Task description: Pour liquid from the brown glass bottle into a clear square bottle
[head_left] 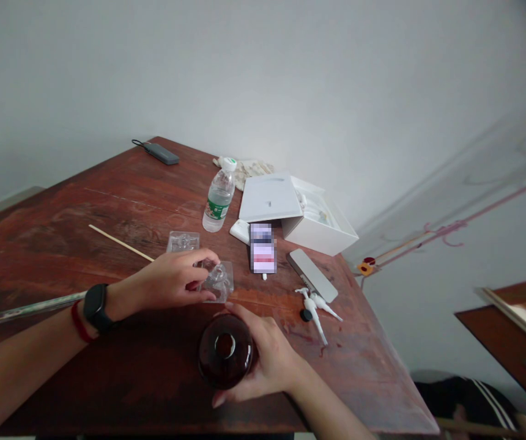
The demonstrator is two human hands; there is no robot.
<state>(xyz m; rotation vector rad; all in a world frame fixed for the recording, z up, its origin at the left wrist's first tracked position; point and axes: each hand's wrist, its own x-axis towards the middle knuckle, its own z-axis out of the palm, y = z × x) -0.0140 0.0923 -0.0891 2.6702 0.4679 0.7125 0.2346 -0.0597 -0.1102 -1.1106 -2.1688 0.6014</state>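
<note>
My right hand (270,354) is wrapped around a dark brown bottle (225,370), seen from above with its round mouth uncapped. Just beyond it, my left hand (178,278), with a black watch on the wrist, curls its fingers and thumb over the edge of a clear plastic mould (221,282). A second clear mould (183,241) lies behind that hand. To the right lie white pump heads (314,308) beside a black cap (306,315).
Behind stand a water bottle (218,198) and an open white box (322,232). A phone (263,247), a silver case (313,275), a wooden stick (120,243), a long patterned strip (29,309) and a grey device (162,153) lie on the wooden table (120,379).
</note>
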